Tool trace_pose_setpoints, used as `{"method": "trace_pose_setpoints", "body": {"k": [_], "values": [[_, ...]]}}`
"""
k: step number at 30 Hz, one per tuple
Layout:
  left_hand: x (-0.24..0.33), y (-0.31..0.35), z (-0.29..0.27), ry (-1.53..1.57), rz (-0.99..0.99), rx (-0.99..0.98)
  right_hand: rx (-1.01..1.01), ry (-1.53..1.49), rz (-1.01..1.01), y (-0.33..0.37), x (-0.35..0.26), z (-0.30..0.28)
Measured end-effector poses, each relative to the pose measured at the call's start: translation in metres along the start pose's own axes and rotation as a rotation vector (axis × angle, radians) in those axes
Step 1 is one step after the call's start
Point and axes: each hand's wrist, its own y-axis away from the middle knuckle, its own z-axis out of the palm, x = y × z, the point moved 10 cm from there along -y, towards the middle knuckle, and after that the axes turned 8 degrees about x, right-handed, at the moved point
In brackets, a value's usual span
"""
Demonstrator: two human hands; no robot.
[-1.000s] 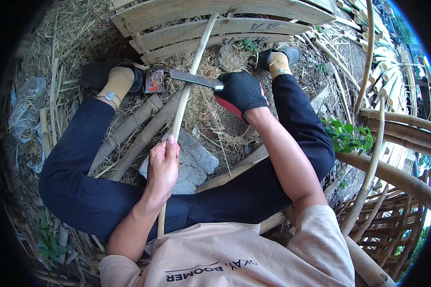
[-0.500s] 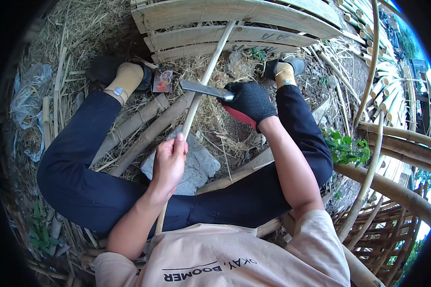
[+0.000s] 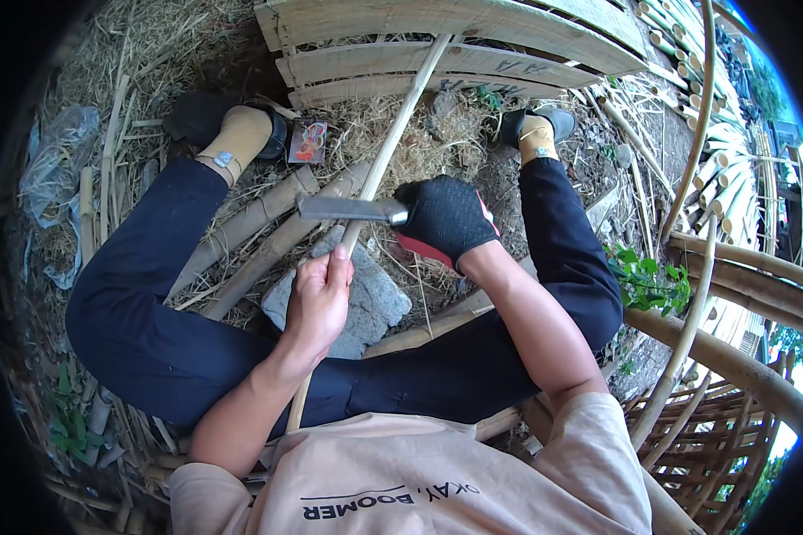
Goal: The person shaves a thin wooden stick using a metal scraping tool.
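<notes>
Since a second ago, the knife (image 3: 343,209) has come down the stick (image 3: 393,143) and now sits close above the left hand (image 3: 317,299), and that hand has slid a little way up the stick.

From the head camera, looking down: one long thin stick runs from the lap up to the slat panel (image 3: 437,53). One knife with a flat grey blade lies across the stick, touching it. One grey stone (image 3: 375,303) sits on the ground between the legs, under the stick.

Two hands are at work. The left hand is bare and closed around the stick, thumb on top, just below the blade. The right hand (image 3: 446,218) wears a black glove and is closed tight around the knife handle, to the right of the stick.

Two thick poles (image 3: 259,236) lie side by side under the left leg. One small red packet (image 3: 308,141) lies by the left foot. Straw covers the ground.
</notes>
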Motion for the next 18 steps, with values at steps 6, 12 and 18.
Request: {"method": "trace_pose_setpoints", "body": {"k": [6,12,18], "values": [[0.001,0.007,0.005,-0.048,0.01,-0.027,0.139,0.044,0.175,-0.021,0.056,-0.027],[0.005,0.006,0.005,-0.06,0.018,-0.014,0.159,0.07,0.211,-0.022,0.062,-0.032],[0.0,0.011,0.007,-0.005,-0.016,-0.05,0.28,0.091,0.416,-0.019,0.12,-0.062]]}}
